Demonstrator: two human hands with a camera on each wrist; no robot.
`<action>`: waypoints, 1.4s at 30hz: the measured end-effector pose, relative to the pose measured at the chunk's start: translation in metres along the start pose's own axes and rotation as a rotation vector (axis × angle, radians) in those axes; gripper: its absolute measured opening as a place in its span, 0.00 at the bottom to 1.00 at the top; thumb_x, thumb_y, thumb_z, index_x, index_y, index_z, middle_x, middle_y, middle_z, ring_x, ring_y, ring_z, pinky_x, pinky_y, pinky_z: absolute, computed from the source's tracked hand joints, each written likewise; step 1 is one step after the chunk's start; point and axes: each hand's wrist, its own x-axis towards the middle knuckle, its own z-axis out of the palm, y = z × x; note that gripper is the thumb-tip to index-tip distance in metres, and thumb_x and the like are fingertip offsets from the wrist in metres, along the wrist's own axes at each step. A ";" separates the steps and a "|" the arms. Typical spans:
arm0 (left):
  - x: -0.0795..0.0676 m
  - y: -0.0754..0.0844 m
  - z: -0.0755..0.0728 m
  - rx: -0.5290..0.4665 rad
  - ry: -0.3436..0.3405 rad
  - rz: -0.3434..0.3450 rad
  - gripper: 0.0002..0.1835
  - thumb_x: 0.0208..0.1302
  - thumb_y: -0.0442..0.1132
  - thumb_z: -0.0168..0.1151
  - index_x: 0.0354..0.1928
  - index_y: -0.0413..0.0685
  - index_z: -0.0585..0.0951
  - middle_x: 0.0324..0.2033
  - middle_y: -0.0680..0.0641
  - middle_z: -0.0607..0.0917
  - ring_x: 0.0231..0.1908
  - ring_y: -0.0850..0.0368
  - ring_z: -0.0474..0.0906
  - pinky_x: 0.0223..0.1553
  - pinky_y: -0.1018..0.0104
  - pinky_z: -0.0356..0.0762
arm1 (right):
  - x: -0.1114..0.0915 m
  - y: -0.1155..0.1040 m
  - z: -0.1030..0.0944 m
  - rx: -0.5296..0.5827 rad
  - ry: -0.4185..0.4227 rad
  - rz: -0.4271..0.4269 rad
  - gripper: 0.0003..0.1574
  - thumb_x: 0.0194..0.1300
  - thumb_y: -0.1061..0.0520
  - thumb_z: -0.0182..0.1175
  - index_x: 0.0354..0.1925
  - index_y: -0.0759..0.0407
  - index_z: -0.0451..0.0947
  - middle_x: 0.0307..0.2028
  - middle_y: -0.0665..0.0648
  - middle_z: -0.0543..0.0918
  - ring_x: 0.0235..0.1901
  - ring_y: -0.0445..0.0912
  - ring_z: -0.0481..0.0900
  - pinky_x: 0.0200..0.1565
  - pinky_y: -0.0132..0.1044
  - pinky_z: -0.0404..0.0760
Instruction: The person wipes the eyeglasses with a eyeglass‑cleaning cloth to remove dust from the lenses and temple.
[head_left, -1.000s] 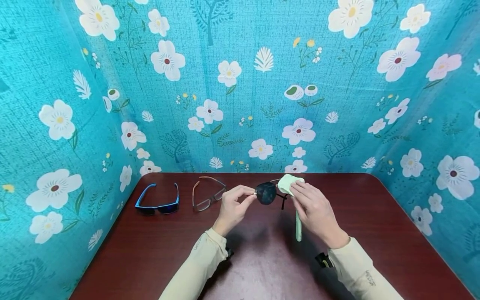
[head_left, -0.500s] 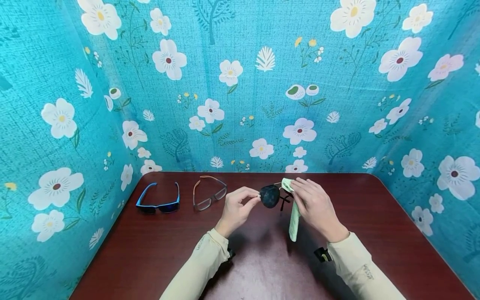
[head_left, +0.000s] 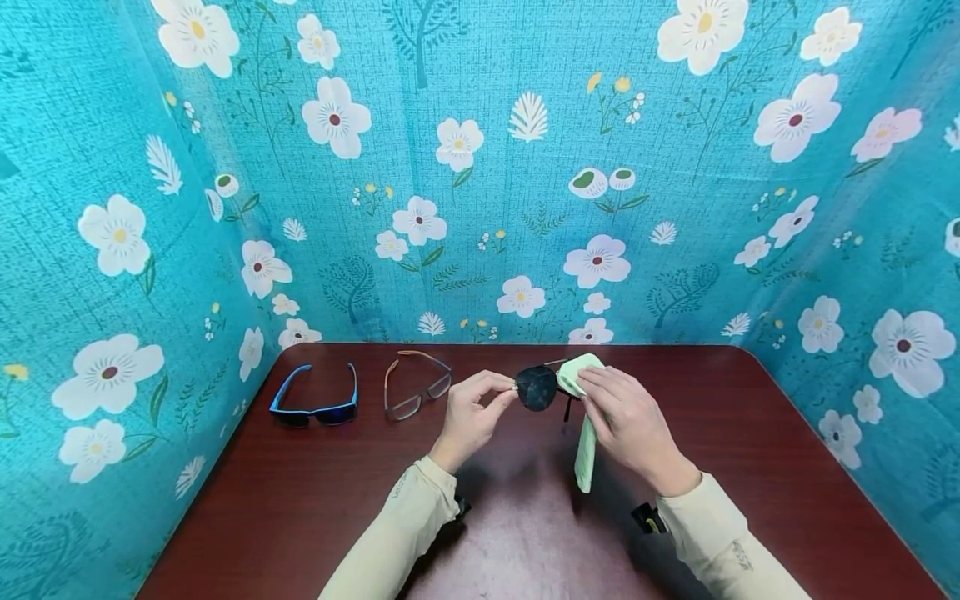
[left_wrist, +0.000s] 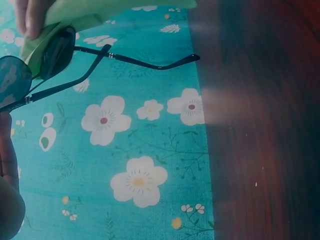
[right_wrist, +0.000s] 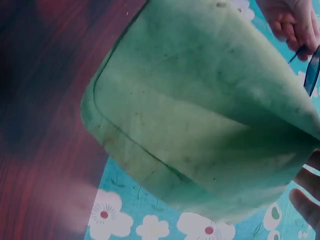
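Above the table, my left hand pinches a pair of dark-lensed sunglasses by the frame's left end, between thumb and fingers. My right hand holds a pale green cloth over the other lens, which it mostly hides in the head view. A long fold of the cloth hangs below that hand. In the left wrist view, the sunglasses' black temples stick out unfolded, and the cloth lies against the far lens. The right wrist view is largely filled by the cloth.
Blue-framed sunglasses lie at the table's back left. Beside them are clear eyeglasses with orange-brown temples, near my left hand. The dark red table meets a blue flowered curtain at the back and sides.
My right hand with the cloth shifts slightly back and forth across the far lens, and the cloth's hanging end swings left. The left hand keeps its pinch, moving only a little.
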 end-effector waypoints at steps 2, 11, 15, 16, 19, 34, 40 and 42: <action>0.000 0.000 0.001 -0.008 0.004 0.003 0.06 0.51 0.20 0.66 0.31 0.34 0.82 0.30 0.38 0.84 0.34 0.52 0.82 0.34 0.67 0.79 | 0.003 -0.004 0.002 0.016 0.016 -0.027 0.22 0.72 0.53 0.47 0.46 0.69 0.81 0.46 0.64 0.82 0.48 0.57 0.79 0.61 0.46 0.66; 0.001 0.001 -0.004 -0.020 0.073 -0.028 0.07 0.50 0.19 0.65 0.31 0.33 0.83 0.31 0.37 0.84 0.34 0.50 0.82 0.35 0.66 0.80 | 0.000 -0.005 0.000 0.014 0.040 -0.052 0.22 0.71 0.54 0.47 0.45 0.69 0.81 0.46 0.64 0.82 0.47 0.58 0.80 0.61 0.46 0.66; 0.001 0.000 -0.007 -0.025 0.100 -0.038 0.06 0.52 0.19 0.65 0.31 0.32 0.83 0.31 0.35 0.83 0.33 0.50 0.82 0.32 0.65 0.80 | -0.005 0.001 -0.002 -0.009 0.009 -0.006 0.18 0.66 0.58 0.51 0.46 0.69 0.81 0.46 0.64 0.82 0.47 0.58 0.79 0.59 0.47 0.68; 0.001 0.000 -0.008 -0.025 0.108 -0.039 0.06 0.52 0.19 0.65 0.31 0.32 0.82 0.31 0.36 0.83 0.33 0.51 0.82 0.31 0.65 0.80 | -0.007 0.002 -0.003 -0.021 0.009 0.019 0.17 0.64 0.59 0.53 0.45 0.69 0.81 0.45 0.64 0.83 0.47 0.57 0.80 0.57 0.48 0.70; 0.002 -0.001 -0.009 -0.028 0.136 -0.038 0.06 0.51 0.19 0.65 0.31 0.30 0.82 0.31 0.36 0.83 0.32 0.51 0.82 0.29 0.67 0.79 | -0.013 0.003 -0.004 -0.066 0.014 0.131 0.16 0.57 0.63 0.59 0.44 0.68 0.82 0.42 0.62 0.84 0.43 0.56 0.81 0.47 0.51 0.75; 0.001 0.002 0.003 -0.059 0.119 -0.037 0.08 0.49 0.17 0.65 0.32 0.31 0.82 0.30 0.36 0.83 0.31 0.49 0.82 0.29 0.67 0.80 | -0.005 -0.033 0.013 0.480 -0.099 0.733 0.10 0.69 0.58 0.56 0.41 0.58 0.84 0.19 0.49 0.75 0.19 0.38 0.67 0.23 0.31 0.68; 0.000 0.002 0.008 -0.056 0.092 -0.025 0.08 0.50 0.18 0.65 0.32 0.32 0.82 0.30 0.37 0.83 0.33 0.47 0.81 0.33 0.64 0.80 | 0.006 -0.041 0.017 0.767 -0.008 0.925 0.14 0.69 0.58 0.55 0.43 0.67 0.82 0.30 0.58 0.82 0.27 0.39 0.74 0.28 0.31 0.74; -0.001 0.001 0.009 -0.052 0.074 -0.015 0.08 0.50 0.18 0.65 0.33 0.32 0.82 0.30 0.36 0.83 0.33 0.48 0.82 0.36 0.66 0.80 | 0.008 -0.043 0.019 0.847 0.028 0.987 0.16 0.69 0.58 0.55 0.45 0.71 0.80 0.30 0.56 0.83 0.28 0.39 0.76 0.29 0.30 0.75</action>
